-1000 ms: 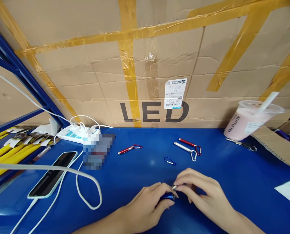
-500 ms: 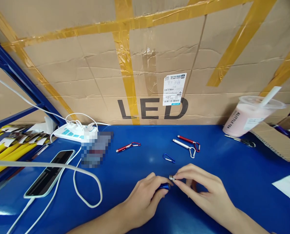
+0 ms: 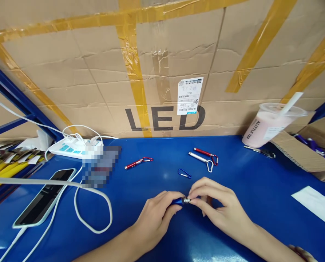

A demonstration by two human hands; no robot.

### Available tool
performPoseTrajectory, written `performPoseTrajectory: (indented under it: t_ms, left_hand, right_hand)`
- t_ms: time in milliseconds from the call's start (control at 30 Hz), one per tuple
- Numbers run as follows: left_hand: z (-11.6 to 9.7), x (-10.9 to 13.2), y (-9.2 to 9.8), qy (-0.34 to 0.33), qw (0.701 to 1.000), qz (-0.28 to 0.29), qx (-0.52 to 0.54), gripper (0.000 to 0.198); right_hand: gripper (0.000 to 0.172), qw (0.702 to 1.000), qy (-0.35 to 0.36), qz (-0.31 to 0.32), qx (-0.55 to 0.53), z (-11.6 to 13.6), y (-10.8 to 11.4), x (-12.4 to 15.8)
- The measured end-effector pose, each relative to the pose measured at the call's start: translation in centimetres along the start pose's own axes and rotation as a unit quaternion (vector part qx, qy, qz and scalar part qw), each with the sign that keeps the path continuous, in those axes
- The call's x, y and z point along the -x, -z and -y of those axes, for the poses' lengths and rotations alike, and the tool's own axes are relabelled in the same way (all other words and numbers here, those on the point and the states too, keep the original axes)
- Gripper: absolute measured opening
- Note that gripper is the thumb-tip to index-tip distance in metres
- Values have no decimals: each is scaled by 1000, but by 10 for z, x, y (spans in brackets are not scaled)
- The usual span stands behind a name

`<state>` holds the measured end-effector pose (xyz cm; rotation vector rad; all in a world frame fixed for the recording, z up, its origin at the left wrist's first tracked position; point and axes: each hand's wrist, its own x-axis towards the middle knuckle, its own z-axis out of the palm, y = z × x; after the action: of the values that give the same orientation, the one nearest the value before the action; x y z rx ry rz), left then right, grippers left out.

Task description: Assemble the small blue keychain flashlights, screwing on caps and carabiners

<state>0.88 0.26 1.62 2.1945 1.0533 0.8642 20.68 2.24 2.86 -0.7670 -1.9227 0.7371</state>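
On the near side of the blue carabiner (image 3: 184,174), which lay on the blue table (image 3: 165,148), two hands met over a small blue tube (image 3: 177,202). The left hand (image 3: 154,214) had its thumb and fingers closed about the tube, leaving the end toward the right hand exposed. The right hand (image 3: 221,204) pinched a small silver piece (image 3: 186,199) between thumb and forefinger, its other fingers loosely bent; the piece stood at the tube's exposed end, though how far it was seated could not be told. Left of the carabiner lay a red penlight (image 3: 134,164); to its right and farther back, a silver penlight (image 3: 197,157) and a second red penlight (image 3: 202,151) lay side by side. Well to the carabiner's left was a phone (image 3: 38,207), and well to its right, a pink drink cup (image 3: 264,131).
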Motion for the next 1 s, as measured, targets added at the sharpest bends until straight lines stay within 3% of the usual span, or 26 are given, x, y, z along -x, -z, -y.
performPoseTrajectory:
  t_ms: [167, 333, 567, 767, 1000]
  left_hand:
    - [2, 1, 1, 10, 1000, 2, 27, 15]
    - [3, 1, 2, 4, 998, 51, 45, 15]
    - [5, 4, -1, -45, 997, 59, 21, 14]
    - [9, 2, -4, -112, 993, 25, -34, 23]
    - [13, 3, -6, -118, 992, 6, -46, 19]
  right_hand:
    - [13, 996, -69, 23, -53, -1, -2, 2]
    - [11, 978, -169, 66, -100, -6, -1, -3]
    - [7, 955, -261, 92, -104, -9, -3, 1]
    - [5, 962, -243, 118, -48, -10, -3, 3]
    - [5, 967, -228, 114, -30, -11, -4, 6]
